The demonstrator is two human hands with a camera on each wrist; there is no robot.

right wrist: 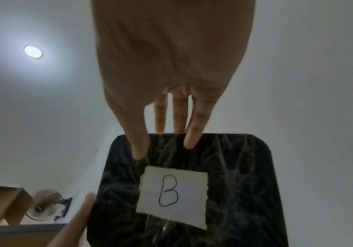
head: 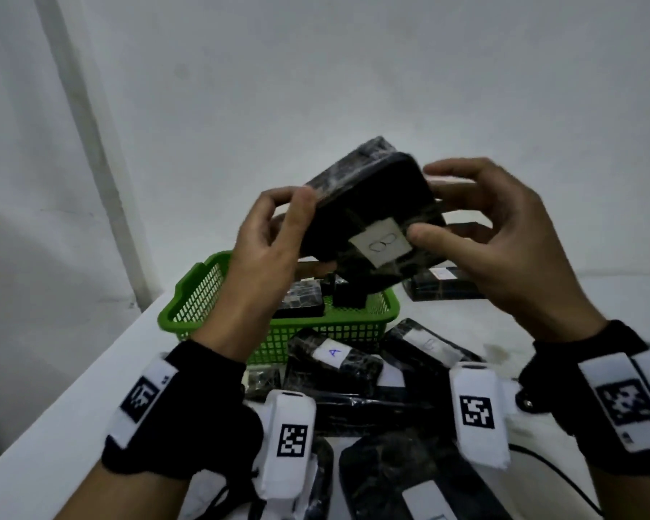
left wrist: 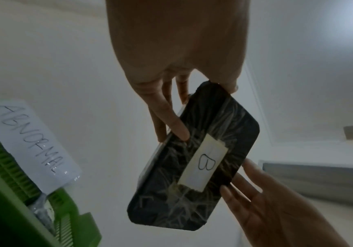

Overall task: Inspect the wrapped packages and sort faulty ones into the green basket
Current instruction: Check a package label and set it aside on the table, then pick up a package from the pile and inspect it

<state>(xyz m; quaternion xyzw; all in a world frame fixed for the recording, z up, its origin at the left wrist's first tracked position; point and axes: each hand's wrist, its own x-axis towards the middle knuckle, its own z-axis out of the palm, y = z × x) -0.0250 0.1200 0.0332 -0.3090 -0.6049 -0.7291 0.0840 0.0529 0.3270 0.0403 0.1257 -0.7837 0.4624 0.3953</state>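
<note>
Though mostly hidden, packages [head: 304, 300] in green basket [head: 199, 294]

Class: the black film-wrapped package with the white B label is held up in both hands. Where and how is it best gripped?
Judging by its flat, slab-like shape, grip the black film-wrapped package by its two short ends, thumbs on the labelled face, as the left hand and right hand do, leaving the white B label uncovered.

I read a handwritten "B" on the white label [right wrist: 172, 195] stuck to the black wrapped package [right wrist: 245, 183]. A paper tag [left wrist: 31, 147] on the green basket [left wrist: 6, 192] says "ABNORMAL". On the worktop, another package's label [head: 334, 352] reads "A".
</note>
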